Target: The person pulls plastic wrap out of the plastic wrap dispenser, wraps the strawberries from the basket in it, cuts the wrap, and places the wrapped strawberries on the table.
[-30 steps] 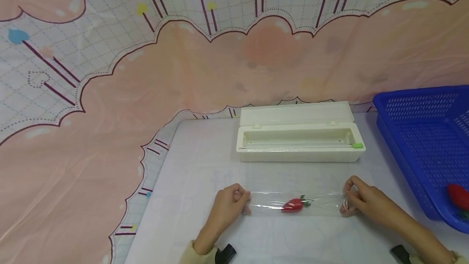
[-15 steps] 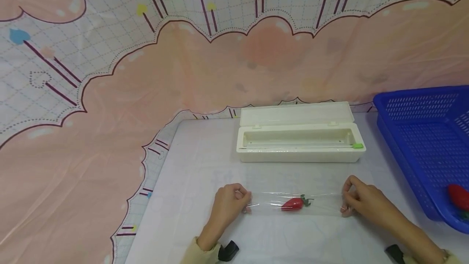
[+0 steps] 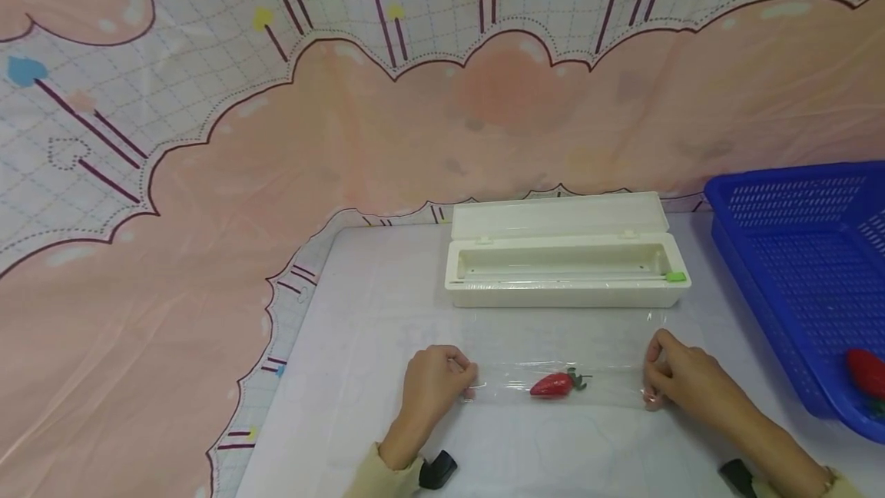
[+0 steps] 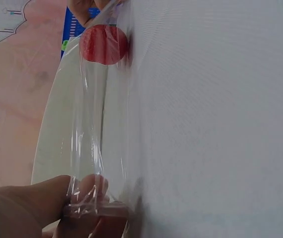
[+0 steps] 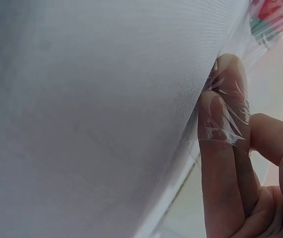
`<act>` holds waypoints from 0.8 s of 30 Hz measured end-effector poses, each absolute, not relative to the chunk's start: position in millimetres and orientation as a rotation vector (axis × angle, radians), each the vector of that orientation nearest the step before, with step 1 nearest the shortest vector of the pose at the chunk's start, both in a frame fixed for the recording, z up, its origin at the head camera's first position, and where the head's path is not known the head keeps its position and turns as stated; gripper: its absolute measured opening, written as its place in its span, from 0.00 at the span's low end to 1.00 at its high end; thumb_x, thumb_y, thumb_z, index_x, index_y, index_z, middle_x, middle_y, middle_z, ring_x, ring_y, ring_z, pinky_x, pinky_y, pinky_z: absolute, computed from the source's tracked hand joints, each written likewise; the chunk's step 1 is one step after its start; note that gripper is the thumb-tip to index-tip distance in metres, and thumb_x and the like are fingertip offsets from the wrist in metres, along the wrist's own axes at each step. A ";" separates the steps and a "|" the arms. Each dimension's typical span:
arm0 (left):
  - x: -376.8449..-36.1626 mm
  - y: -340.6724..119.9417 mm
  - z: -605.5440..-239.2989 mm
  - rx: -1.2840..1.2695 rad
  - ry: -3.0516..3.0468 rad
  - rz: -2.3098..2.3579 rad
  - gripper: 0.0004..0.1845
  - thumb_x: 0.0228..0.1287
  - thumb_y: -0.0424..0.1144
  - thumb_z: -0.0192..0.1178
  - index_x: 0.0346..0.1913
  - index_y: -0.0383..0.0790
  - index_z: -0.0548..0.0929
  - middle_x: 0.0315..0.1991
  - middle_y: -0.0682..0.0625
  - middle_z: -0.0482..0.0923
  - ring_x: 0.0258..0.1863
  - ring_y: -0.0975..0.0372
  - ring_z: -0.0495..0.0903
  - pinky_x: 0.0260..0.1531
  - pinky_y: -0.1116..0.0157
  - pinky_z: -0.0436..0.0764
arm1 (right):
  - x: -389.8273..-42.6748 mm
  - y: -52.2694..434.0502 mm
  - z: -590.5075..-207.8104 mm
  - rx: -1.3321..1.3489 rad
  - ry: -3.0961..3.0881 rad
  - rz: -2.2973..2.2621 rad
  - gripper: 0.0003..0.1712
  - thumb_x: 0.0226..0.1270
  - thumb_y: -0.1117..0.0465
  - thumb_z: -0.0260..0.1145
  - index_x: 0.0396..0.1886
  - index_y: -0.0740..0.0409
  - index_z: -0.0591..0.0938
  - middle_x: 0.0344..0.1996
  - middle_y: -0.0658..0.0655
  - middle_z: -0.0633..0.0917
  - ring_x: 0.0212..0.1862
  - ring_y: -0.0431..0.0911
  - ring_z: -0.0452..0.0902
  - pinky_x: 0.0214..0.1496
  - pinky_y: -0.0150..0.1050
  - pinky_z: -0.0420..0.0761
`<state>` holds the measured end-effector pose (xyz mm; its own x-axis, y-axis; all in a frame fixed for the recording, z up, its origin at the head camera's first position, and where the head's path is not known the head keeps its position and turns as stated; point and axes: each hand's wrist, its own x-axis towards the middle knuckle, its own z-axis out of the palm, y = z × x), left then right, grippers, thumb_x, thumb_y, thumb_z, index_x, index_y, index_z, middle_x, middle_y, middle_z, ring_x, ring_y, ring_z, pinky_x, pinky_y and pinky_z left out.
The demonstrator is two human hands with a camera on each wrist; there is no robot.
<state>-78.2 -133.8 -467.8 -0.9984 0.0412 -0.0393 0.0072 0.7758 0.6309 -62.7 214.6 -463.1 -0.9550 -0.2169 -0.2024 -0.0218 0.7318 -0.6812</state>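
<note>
A red strawberry (image 3: 551, 385) with green leaves lies under a sheet of clear cling film (image 3: 501, 376) on the white table. At the film's left end, my left hand (image 3: 432, 383) pinches the edge between thumb and fingers; the left wrist view shows film bunched over those fingertips (image 4: 94, 186). My right hand (image 3: 691, 379) grips the opposite end, and in the right wrist view film clings over its fingers (image 5: 221, 148). Seen from the left wrist, the strawberry (image 4: 103, 44) has film stretched across it. The film extends back toward a white dispenser box (image 3: 567, 296).
The dispenser's lid (image 3: 560, 215) stands raised, and a green slider (image 3: 675, 277) sits at its front right. A blue basket (image 3: 767, 313) at the right holds another strawberry (image 3: 866, 373). A patterned pink cloth (image 3: 207, 290) lies behind and left of the table.
Both hands have shifted slightly inward along the film, the left one to the right. The strawberry has stayed in place.
</note>
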 end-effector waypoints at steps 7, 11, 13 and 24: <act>-79.3 -130.8 -468.6 0.046 2.939 1.013 0.06 0.52 0.32 0.68 0.27 0.43 0.80 0.09 0.60 0.74 0.08 0.71 0.68 0.10 0.71 0.65 | -64.1 213.0 -463.8 -0.250 2.692 -0.962 0.09 0.67 0.70 0.61 0.39 0.53 0.73 0.16 0.41 0.80 0.20 0.35 0.72 0.23 0.30 0.66; -79.3 -128.7 -469.7 0.077 2.957 0.979 0.09 0.49 0.30 0.67 0.24 0.45 0.77 0.09 0.61 0.72 0.09 0.71 0.67 0.11 0.71 0.64 | -64.3 212.2 -464.1 -0.269 2.725 -0.906 0.09 0.65 0.70 0.60 0.39 0.52 0.78 0.16 0.40 0.79 0.20 0.34 0.73 0.24 0.31 0.67; -78.9 -127.7 -469.7 0.086 2.962 0.965 0.09 0.47 0.29 0.66 0.23 0.46 0.76 0.08 0.61 0.71 0.09 0.71 0.66 0.11 0.71 0.64 | -64.4 212.0 -464.5 -0.268 2.732 -0.897 0.09 0.65 0.70 0.59 0.37 0.51 0.79 0.16 0.40 0.79 0.20 0.34 0.73 0.23 0.31 0.66; -77.1 -127.1 -468.4 0.086 2.942 0.977 0.08 0.52 0.29 0.67 0.26 0.43 0.78 0.11 0.60 0.69 0.12 0.70 0.66 0.13 0.72 0.65 | -63.8 213.5 -463.9 -0.287 2.707 -0.929 0.07 0.70 0.68 0.58 0.39 0.54 0.81 0.17 0.41 0.79 0.20 0.33 0.73 0.23 0.30 0.69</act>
<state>-77.1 -127.1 -468.4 -0.9976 0.0655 -0.0210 0.0399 0.8001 0.5985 -63.8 213.5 -463.9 -0.9455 -0.2694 -0.1830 -0.1002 0.7753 -0.6236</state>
